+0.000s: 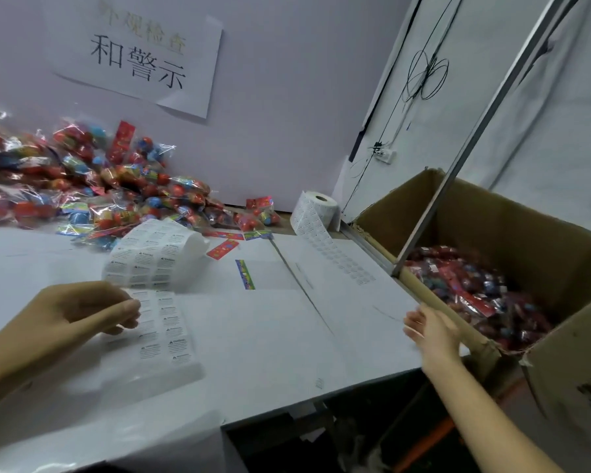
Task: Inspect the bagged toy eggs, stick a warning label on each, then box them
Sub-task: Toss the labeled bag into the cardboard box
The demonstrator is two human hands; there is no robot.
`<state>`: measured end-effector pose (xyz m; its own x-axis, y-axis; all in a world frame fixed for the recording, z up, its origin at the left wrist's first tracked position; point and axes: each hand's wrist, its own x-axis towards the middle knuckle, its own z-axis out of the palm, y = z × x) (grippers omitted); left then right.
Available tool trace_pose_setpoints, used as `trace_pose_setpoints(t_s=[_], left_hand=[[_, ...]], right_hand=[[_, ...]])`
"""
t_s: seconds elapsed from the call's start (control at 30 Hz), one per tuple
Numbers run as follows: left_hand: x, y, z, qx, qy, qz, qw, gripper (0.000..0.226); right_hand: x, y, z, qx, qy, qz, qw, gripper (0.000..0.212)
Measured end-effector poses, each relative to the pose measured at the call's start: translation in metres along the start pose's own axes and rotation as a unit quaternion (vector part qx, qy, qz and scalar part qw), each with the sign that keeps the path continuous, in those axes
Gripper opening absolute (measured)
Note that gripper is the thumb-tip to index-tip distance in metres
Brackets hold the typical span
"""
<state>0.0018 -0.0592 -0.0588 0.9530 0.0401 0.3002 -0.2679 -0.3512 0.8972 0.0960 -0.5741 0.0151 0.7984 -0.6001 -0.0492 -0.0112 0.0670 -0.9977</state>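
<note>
A heap of bagged toy eggs (82, 186) in clear plastic lies at the back left of the white table (260, 329). A long sheet of warning labels (161, 322) curls across the table's left part. My left hand (82, 312) pinches the sheet's left edge between thumb and fingers. My right hand (430, 329) hovers empty with fingers relaxed at the table's right edge, beside the rim of the cardboard box (543, 233). Several bagged eggs (471, 288) lie inside the box.
A roll of labels (316, 213) stands at the back, its strip running forward over the table. One lone bag of eggs (258, 213) and loose colourful header cards (244, 273) lie mid-table. A metal frame bar (458, 165) slants over the box. A paper sign (140, 52) hangs on the wall.
</note>
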Motion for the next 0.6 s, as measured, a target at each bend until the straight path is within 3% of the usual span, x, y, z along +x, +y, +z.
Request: trace_pose_setpoints(t_s=[0.1, 0.17, 0.3, 0.43, 0.6], left_hand=[[-0.002, 0.022, -0.006, -0.019, 0.042, 0.013, 0.999, 0.03], [-0.001, 0.032, -0.004, -0.017, 0.068, 0.021, 0.997, 0.018], [-0.003, 0.041, -0.005, -0.003, 0.097, 0.013, 0.995, 0.013], [-0.004, 0.042, -0.009, 0.03, 0.138, 0.002, 0.99, 0.001], [-0.004, 0.039, -0.015, 0.085, 0.188, -0.008, 0.978, 0.008]], right_hand=[[-0.03, 0.004, 0.062, -0.135, -0.142, -0.089, 0.977, 0.016], [-0.057, 0.011, 0.109, -0.152, -0.241, -0.135, 0.949, 0.014], [-0.117, 0.032, 0.197, -0.211, -0.408, -0.194, 0.867, 0.012], [-0.168, 0.049, 0.259, -0.21, -0.486, -0.261, 0.807, 0.006], [-0.234, 0.053, 0.305, -0.191, -0.563, -0.327, 0.734, 0.007]])
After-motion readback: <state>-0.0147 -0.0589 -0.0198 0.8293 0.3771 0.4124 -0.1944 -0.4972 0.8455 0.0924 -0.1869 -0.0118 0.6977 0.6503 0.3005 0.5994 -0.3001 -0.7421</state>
